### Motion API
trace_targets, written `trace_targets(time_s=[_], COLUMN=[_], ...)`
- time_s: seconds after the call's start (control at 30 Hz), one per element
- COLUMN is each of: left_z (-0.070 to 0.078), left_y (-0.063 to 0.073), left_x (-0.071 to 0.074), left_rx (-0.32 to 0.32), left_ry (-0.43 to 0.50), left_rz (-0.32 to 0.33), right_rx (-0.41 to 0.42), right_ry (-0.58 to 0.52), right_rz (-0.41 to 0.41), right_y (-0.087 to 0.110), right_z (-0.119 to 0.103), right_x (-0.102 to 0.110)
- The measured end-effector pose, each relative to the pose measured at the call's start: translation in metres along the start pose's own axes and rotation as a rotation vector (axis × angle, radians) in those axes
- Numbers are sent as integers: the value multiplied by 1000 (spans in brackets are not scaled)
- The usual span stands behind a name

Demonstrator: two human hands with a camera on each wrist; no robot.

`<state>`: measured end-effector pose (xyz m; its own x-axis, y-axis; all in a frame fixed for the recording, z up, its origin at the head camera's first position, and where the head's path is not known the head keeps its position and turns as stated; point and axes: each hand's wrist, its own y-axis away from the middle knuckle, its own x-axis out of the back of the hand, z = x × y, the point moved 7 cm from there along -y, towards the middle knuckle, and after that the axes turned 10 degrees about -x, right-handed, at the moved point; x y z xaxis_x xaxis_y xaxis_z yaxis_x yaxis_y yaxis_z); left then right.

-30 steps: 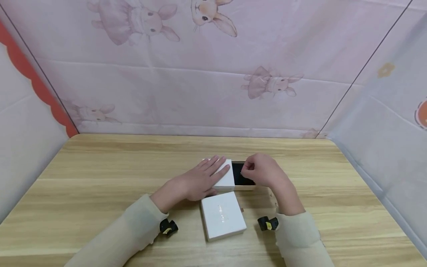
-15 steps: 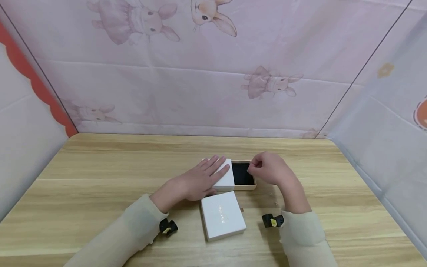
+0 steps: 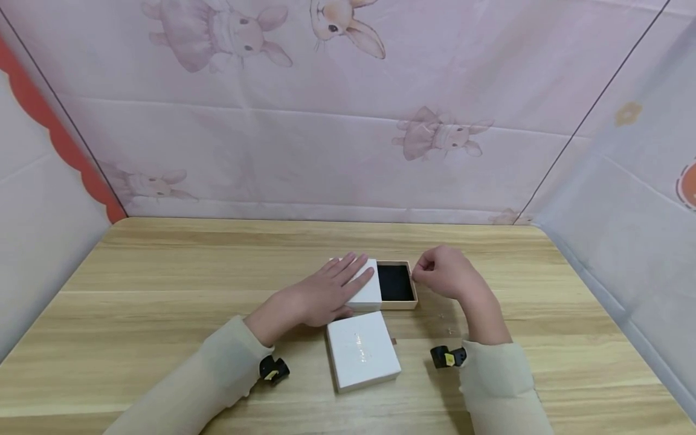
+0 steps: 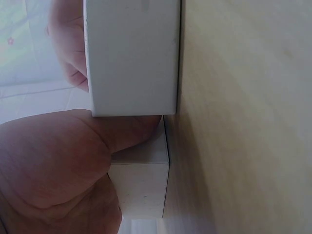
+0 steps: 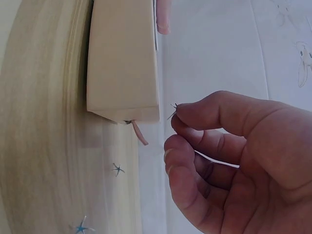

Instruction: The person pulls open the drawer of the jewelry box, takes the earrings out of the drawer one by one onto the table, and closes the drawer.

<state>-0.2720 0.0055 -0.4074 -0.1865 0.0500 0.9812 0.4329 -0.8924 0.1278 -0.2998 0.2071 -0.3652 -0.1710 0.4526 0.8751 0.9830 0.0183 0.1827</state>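
Observation:
In the head view my left hand [image 3: 323,296] lies across the white sleeve [image 3: 368,293] of a small drawer-style gift box, its fingers straight on top. The left thumb [image 4: 136,134] presses the sleeve's near side in the left wrist view. The drawer [image 3: 399,306] is pulled part way out to the right, and its black lining [image 3: 395,283] shows. Just beyond the drawer's right end, my right hand [image 3: 448,272] pinches a tiny metal piece with thin points [image 5: 172,112] between thumb and forefinger. A ribbon pull [image 5: 140,133] hangs from the drawer's end.
A second white box [image 3: 363,350] with gold lettering sits in front of the first, slightly turned. Two small star-shaped pieces, one nearer [image 5: 82,227] and one farther [image 5: 117,169], lie on the wooden table [image 3: 217,260]. A rabbit-print cloth [image 3: 326,151] stands behind.
My right hand has drawn back to the right, out from over the drawer, with the tiny metal piece pinched, so more black lining shows. The left hand has stayed put.

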Motion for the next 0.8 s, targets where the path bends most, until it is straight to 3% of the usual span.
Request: trace_targets(time_s=[0.8], left_z=[2], left_y=[2], left_x=[2], left_rx=[-6], left_ry=[4], left_rz=[2], right_rx=[-91], right_ry=[2], right_rz=[-35], right_y=[-2], right_z=[17], right_x=[-1])
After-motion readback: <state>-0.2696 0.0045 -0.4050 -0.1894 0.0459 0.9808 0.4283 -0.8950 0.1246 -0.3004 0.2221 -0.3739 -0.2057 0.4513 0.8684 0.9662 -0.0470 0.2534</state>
